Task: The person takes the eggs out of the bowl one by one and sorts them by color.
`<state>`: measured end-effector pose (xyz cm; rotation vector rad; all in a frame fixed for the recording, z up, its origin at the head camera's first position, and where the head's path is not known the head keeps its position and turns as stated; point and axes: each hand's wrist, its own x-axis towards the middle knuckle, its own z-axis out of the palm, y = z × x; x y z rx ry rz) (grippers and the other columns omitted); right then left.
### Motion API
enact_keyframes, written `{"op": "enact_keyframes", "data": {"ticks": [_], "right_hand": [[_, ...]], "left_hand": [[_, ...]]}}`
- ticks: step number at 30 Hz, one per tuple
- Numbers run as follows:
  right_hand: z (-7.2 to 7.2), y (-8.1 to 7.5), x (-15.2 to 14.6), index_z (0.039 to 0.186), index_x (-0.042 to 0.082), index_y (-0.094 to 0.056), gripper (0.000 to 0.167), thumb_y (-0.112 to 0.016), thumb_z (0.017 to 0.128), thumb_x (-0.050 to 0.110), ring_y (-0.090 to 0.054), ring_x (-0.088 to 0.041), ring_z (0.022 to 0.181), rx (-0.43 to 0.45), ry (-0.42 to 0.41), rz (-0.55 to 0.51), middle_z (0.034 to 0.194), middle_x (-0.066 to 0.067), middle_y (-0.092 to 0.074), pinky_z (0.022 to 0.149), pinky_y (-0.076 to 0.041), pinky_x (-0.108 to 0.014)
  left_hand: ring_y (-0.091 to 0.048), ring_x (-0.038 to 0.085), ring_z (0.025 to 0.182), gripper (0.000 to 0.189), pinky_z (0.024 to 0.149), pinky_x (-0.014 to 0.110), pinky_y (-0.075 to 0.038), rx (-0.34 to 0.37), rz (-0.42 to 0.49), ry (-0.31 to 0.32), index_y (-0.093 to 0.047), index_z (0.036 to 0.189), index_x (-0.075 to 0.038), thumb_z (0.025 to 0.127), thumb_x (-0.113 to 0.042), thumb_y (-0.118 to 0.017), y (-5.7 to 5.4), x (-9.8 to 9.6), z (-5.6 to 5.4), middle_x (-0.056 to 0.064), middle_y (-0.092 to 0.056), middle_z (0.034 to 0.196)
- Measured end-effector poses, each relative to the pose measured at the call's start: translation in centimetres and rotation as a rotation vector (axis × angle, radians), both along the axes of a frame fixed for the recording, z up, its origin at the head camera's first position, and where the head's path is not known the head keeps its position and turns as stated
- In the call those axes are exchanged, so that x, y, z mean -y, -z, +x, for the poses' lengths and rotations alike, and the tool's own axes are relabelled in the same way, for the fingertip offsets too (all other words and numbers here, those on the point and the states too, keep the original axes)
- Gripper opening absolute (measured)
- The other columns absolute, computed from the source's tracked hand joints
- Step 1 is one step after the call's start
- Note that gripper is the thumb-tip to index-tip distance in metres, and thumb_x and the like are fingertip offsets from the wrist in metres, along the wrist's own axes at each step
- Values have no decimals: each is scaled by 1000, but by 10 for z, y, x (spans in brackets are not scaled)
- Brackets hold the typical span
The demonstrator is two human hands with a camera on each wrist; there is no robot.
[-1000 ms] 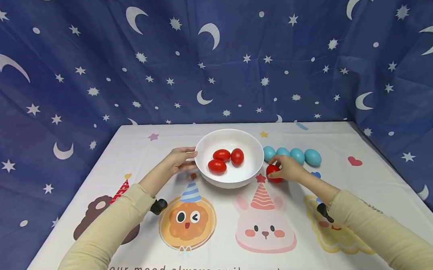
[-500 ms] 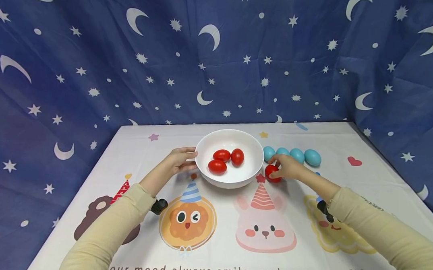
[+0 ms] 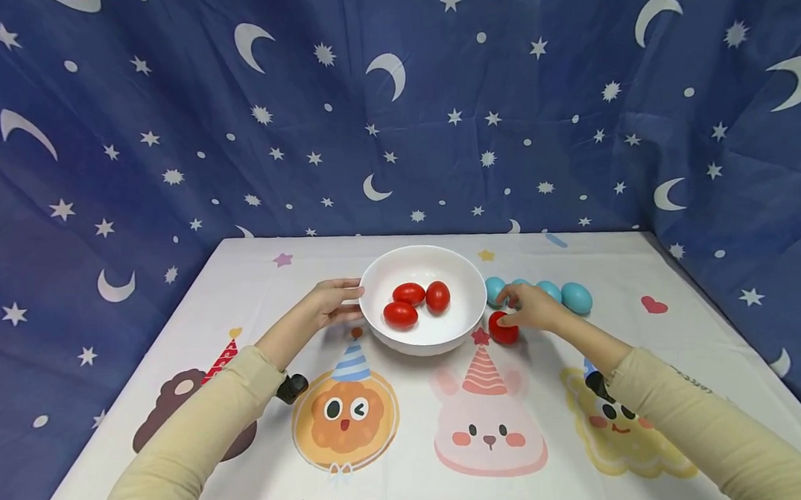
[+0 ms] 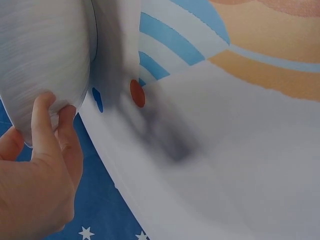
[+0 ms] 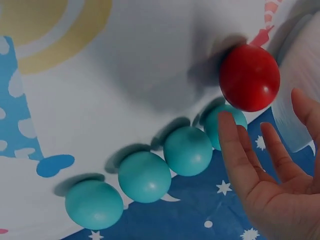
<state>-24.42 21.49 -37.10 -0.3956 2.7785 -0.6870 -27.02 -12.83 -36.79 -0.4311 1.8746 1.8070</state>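
Observation:
A white bowl (image 3: 423, 340) holds three red eggs, among them one red egg (image 3: 400, 315) near its front left. At the bowl's left side, my left hand (image 3: 333, 303) grips the rim; in the left wrist view its thumb is at the edge and the fingers (image 4: 44, 117) lie on the outer wall. Another red egg (image 5: 250, 77) sits on the table just right of the bowl. My right hand (image 3: 533, 309) is right at this egg, its fingers (image 5: 235, 155) spread and loosely extended, with the thumb apart.
Several blue eggs (image 5: 145, 177) lie in a row right of the bowl, behind the right hand. The white tablecloth (image 3: 274, 285) has printed cartoon figures. A dark blue curtain (image 3: 396, 146) with moons and stars hangs behind the table.
The red egg at the right hand has shifted slightly left toward the bowl, and more of it shows beside the fingers. The left hand stays on the bowl. The view has tilted up a little.

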Motion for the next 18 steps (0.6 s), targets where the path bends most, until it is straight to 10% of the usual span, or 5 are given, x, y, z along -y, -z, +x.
{"op": "enact_keyframes", "data": {"ticks": [11, 18], "right_hand": [[0, -15, 3, 111, -7, -59, 35, -71, 82, 10, -59, -29, 82, -35, 3, -18, 100, -26, -62, 71, -62, -35], [0, -25, 7, 107, -6, -61, 31, -71, 81, 8, -59, -30, 82, -83, -17, -34, 97, -25, -63, 70, -62, -34]], "left_hand": [[-53, 30, 120, 50, 75, 23, -61, -1, 12, -9, -40, 144, -12, 96, -11, -53, 1, -1, 0, 16, -41, 144], [-59, 24, 105, 49, 73, 22, -61, -4, -7, -7, -41, 143, -12, 96, -11, -54, 2, 0, 1, 16, -43, 142]]}}
